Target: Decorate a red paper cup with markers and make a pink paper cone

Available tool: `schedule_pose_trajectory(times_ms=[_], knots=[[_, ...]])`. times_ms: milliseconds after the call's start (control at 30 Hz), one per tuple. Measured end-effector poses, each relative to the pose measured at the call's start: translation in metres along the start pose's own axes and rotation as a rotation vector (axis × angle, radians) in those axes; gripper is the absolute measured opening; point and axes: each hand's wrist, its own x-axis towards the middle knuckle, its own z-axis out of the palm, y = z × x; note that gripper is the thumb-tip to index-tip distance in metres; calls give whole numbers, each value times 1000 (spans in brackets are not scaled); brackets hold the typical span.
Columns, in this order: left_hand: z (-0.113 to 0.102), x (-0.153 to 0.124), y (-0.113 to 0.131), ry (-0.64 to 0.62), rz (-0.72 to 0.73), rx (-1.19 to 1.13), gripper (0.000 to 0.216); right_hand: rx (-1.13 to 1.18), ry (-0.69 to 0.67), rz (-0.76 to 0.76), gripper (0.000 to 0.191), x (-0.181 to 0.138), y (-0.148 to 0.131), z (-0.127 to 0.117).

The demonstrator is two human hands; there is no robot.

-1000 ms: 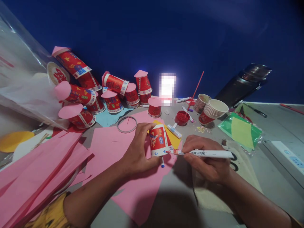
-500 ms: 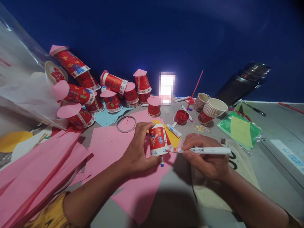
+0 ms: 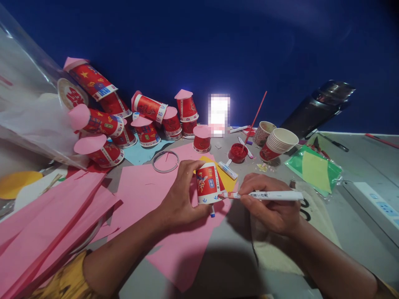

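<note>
My left hand [image 3: 181, 195] is wrapped round an upside-down red paper cup [image 3: 208, 183] standing on a pink paper sheet [image 3: 149, 195]. My right hand [image 3: 269, 205] grips a white marker pen [image 3: 268, 195] lying nearly level, its tip touching the cup's lower rim on the right side. A small blue-tipped pen cap [image 3: 212, 212] pokes out beneath the left hand, just under the cup.
A heap of red cups with pink paper tops [image 3: 124, 120] lies at the back left. A stack of paper cups [image 3: 279, 145], a red paint pot [image 3: 238, 152] with a stick, a tape ring [image 3: 166, 161], green and yellow paper in plastic [image 3: 314, 168] and pink strips [image 3: 46, 224] surround the work spot.
The marker has shifted slightly up and left along the cup's rim; the view has drifted a little. Both hands keep their grips.
</note>
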Motion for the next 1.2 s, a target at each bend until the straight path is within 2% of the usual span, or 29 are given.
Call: schedule_pose_trajectory(times_ms=[267,900,1200], knots=[[1,-1,0,-7,7,10,77,-7,-39,-17,12,2,0,1],[3,-1,-4,1,39,22,78,-12,-26,-23,9,-1,0,4],[4,-3,-5,-9,70,46,85,-39,-80,-46,10,1,-1,4]])
